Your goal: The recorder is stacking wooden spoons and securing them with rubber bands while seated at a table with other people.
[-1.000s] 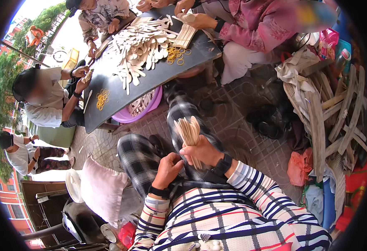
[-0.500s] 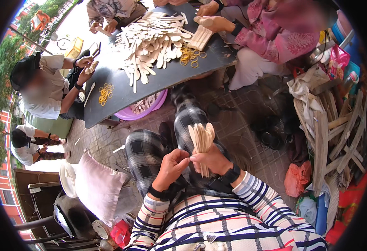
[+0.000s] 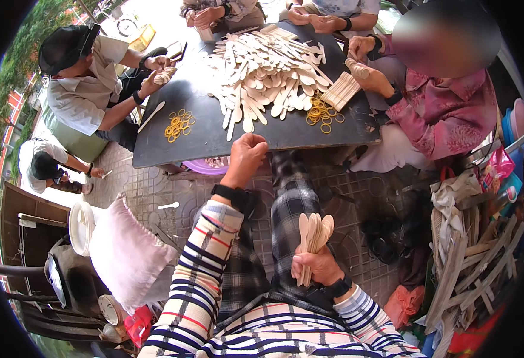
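Note:
My right hand is wrapped around a bundle of pale wooden spoons, their rounded ends pointing up, above my plaid trouser leg. My left hand is stretched out to the near edge of the dark table, its fingers curled together. Whether anything is between those fingertips cannot be made out. Just beyond it lies a big heap of loose wooden spoons, with a few reaching toward my hand.
Yellow rubber bands lie left of the heap, and more rubber bands lie right of it beside bundled sticks. Several people sit around the table handling wooden pieces. A purple basin is under the table; scrap wood is piled at right.
My left hand has left the bundle and reached forward to the table's edge by the heap. The right hand keeps the spoons, now lower and further right in view. The view has shifted.

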`<state>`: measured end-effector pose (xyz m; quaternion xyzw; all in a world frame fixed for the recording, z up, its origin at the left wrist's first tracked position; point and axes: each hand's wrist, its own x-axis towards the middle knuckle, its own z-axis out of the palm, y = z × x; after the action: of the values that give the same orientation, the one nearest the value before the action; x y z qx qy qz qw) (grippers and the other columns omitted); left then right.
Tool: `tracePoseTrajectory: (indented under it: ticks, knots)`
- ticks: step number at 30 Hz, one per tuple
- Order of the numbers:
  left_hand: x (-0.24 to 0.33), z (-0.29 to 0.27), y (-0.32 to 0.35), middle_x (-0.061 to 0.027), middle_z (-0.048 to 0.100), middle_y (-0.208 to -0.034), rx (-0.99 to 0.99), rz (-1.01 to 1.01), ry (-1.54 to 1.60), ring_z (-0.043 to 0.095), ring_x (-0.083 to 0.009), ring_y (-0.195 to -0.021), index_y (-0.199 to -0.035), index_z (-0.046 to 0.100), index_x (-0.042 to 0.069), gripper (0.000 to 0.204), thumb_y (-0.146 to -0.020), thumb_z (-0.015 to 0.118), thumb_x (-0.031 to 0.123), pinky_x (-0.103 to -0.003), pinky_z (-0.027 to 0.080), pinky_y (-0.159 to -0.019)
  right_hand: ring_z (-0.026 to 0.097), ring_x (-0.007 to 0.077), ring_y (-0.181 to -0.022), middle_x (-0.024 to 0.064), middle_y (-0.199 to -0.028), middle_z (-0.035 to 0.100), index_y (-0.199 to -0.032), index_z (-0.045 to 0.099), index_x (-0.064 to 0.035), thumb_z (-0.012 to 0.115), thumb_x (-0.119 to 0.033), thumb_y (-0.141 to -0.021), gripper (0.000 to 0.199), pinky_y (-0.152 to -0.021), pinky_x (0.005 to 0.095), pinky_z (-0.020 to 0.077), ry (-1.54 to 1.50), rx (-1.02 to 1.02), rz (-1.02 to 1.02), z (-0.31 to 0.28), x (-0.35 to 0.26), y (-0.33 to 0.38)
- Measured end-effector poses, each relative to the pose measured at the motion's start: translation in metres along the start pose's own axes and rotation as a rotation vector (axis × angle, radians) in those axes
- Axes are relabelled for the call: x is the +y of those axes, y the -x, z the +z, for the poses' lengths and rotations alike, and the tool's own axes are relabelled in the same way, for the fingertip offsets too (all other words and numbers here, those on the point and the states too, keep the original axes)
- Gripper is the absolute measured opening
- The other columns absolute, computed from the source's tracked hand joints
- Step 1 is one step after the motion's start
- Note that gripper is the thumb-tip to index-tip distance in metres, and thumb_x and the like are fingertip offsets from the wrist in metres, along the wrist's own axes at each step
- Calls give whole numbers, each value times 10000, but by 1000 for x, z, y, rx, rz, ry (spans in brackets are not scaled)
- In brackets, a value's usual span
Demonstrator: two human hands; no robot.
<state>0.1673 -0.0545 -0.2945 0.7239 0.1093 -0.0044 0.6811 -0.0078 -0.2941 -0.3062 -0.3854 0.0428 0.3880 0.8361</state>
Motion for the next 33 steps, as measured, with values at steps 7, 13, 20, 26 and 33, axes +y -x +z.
tracePoseTrajectory:
  ticks: [7,13,20,26,33]
  knots:
    - [-20,-10,-32,-64,617,-780,147,-156,297,559,-87,-571,-964,565,8,157,-855,589,119,-213,476,-515,586,216,-520,83,-593,558,-799,553,-22,652,-89,-775,122,-549,359,510,38,42,57,-6,-8,-2]
    - [-14,-12,-53,-50,619,-760,262,-51,285,542,-76,-549,-956,576,-4,153,-825,569,75,-210,459,-503,586,238,-521,98,-589,551,-804,539,-37,653,-121,-768,146,-558,387,501,-17,83,107,-10,-14,-2]
    - [-25,-38,-85,-156,629,-780,678,236,-273,598,-276,-714,-867,615,-39,210,-702,606,91,-348,478,-693,563,224,-519,99,-578,535,-786,525,-20,641,-76,-776,130,-578,369,502,-81,101,139,-8,-14,-5]
    - [-21,-42,-99,-188,608,-992,604,62,-776,573,-355,-964,-959,607,0,335,-699,699,189,-425,468,-845,562,234,-519,109,-581,541,-783,524,-18,627,-72,-776,116,-576,377,499,-90,108,162,-7,-16,-7]
    - [-14,-41,-112,-209,642,-930,534,-24,-847,619,-377,-899,-866,649,8,172,-734,615,113,-444,504,-784,565,238,-523,110,-578,541,-758,526,-28,625,-70,-781,110,-573,379,496,-125,138,166,-4,-18,-8]
